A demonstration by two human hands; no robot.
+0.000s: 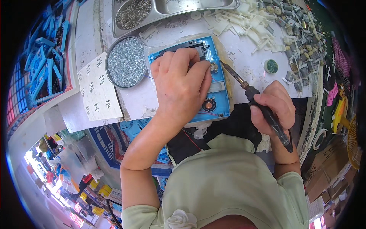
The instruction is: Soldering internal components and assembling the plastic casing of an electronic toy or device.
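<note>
A blue plastic casing (224, 100) lies open on the table in front of me, with small parts, thin wires and a round speaker (209, 104) in it. My left hand (179, 82) rests over its left part, fingers bent and drawn together; what they pinch, if anything, is hidden beneath them. A soldering iron (254, 95) with a black handle is gripped in my right hand (277, 107) at the casing's right. Its tip points up and left, close to the casing's right edge; whether it touches anything I cannot tell.
A round dish of small metal pieces (127, 62) stands left of the casing, by a paper sheet (98, 89). Behind is a metal tray (152, 17) with springs. White plastic parts (244, 23), small motors (299, 49) and a little green-filled pot (271, 66) lie right; blue casings (45, 65) fill a bin left.
</note>
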